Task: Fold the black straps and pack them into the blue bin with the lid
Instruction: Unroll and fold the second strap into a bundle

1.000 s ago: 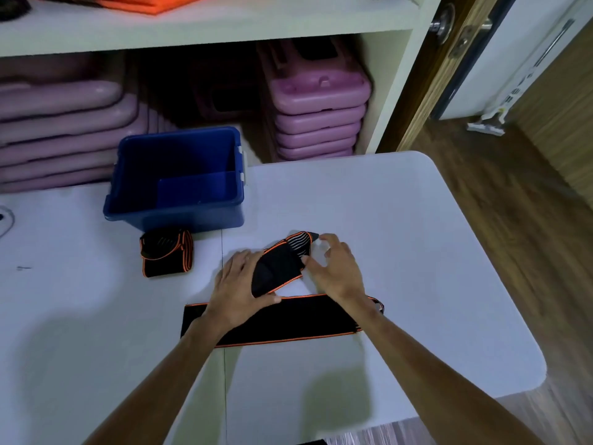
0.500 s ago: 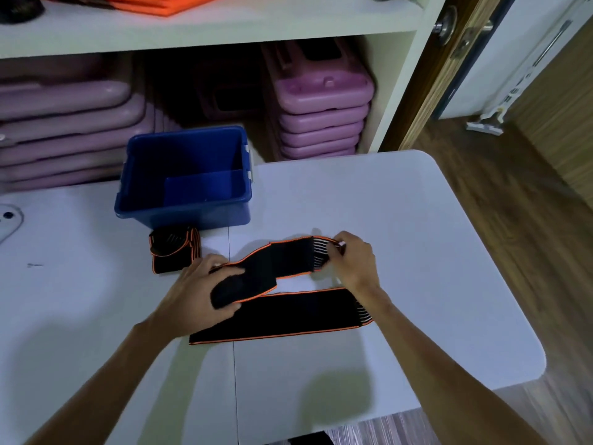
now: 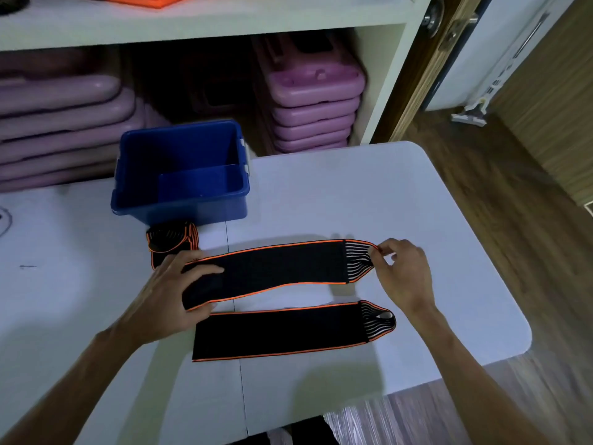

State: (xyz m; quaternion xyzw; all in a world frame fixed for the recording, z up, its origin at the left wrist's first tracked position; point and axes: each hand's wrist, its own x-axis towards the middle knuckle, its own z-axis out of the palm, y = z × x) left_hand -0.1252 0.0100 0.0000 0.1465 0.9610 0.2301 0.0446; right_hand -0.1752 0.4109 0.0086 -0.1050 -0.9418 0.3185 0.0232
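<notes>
Stretching between left hand [image 3: 167, 297] and right hand [image 3: 406, 274]: black strap [image 3: 272, 268].

Gym storeroom, stacked purple step platforms [image 3: 313, 101] on white shelving [image 3: 205, 24], wood floor [image 3: 526, 175]

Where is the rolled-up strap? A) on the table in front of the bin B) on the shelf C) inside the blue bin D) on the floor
A: the rolled strap sits on the table right by the near wall of the bin, whose inside shows no strap.
</notes>
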